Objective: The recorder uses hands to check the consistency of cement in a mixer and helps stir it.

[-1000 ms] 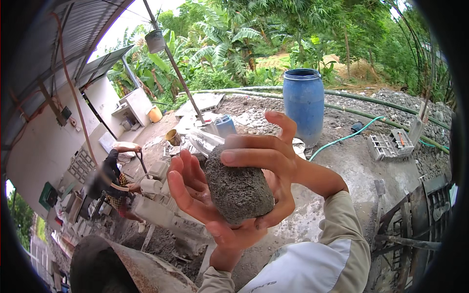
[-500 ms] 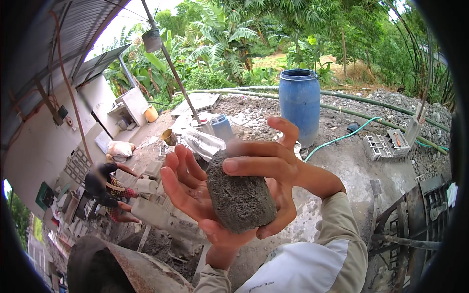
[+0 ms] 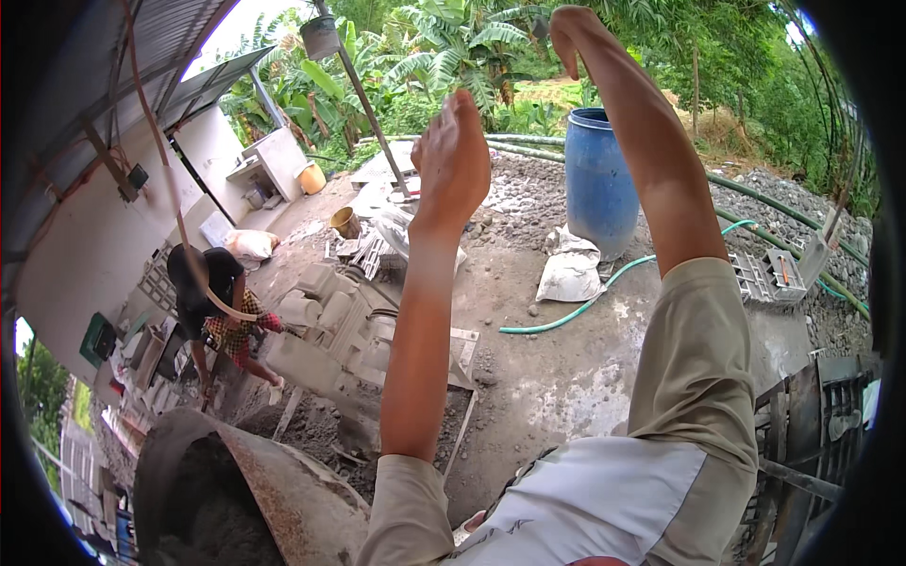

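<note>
Both my arms are raised forward, hands apart. My left hand (image 3: pixel 455 168) is up in front of the banana plants, its back towards me; its fingers are mostly hidden, and I see nothing in it. My right hand (image 3: pixel 574 36) is higher, near the top of the view, wrist bent and fingers hanging down loosely, holding nothing I can see. Just left of its fingers a small dark grey lump (image 3: pixel 540 26) shows against the greenery, apart from the hand. It looks like the wet concrete lump seen earlier, now farther away.
A rusty mixer drum (image 3: pixel 283 476) stands at lower left. Behind it another person (image 3: pixel 212 292) bends beside a grey machine (image 3: pixel 326 325). Ahead are a blue barrel (image 3: pixel 602 193), a white sack (image 3: pixel 571 267) and a green hose (image 3: pixel 628 269). Hollow blocks (image 3: pixel 769 278) sit at right.
My hands held the grey lump between them before; they have parted and swung up and forward, letting it go. The bending person has leaned lower.
</note>
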### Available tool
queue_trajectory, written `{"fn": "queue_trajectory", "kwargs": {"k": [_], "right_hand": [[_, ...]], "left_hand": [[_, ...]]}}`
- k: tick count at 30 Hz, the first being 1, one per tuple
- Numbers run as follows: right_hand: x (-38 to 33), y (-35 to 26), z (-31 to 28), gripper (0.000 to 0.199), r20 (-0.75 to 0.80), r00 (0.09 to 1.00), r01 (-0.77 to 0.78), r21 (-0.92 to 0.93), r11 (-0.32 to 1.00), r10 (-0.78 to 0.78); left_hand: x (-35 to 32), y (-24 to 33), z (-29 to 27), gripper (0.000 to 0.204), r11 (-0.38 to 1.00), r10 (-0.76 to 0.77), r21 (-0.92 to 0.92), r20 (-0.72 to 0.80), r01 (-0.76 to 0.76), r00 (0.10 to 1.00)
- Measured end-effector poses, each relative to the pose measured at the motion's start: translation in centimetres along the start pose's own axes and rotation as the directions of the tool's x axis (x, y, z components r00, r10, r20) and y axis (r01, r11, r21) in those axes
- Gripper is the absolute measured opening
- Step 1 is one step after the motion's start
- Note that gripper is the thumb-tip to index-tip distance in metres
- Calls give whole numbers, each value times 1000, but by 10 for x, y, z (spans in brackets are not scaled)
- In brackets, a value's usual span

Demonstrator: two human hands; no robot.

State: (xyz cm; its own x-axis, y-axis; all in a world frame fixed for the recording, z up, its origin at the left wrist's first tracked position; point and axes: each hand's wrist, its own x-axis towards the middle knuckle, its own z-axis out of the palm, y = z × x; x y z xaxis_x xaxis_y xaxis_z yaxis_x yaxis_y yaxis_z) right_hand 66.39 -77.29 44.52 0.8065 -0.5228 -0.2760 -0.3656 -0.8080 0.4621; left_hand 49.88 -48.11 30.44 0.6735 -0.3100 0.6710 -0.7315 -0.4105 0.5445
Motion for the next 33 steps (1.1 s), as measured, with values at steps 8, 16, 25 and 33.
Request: {"fn": "queue_trajectory", "kwargs": {"k": [8,16,25,33], "right_hand": [[-29,-32,-31,45,89,929,348,123,929,-360],[-88,-70,-6,39,-73,987,157,287,945,-141],[-5,-178,-14,50,-420,583,812,294,503,-695],[-108,-389,143,63,-461,-69,878,393,-273,-885]], "left_hand": [[-50,-88,-11,85,910,-402,-11,222,415,888],[-62,-75,-29,64,889,-453,147,151,433,879],[-139,-181,10,25,978,-204,91,215,189,955],[-563,-254,98,35,367,-930,-447,-163,816,329]]}}
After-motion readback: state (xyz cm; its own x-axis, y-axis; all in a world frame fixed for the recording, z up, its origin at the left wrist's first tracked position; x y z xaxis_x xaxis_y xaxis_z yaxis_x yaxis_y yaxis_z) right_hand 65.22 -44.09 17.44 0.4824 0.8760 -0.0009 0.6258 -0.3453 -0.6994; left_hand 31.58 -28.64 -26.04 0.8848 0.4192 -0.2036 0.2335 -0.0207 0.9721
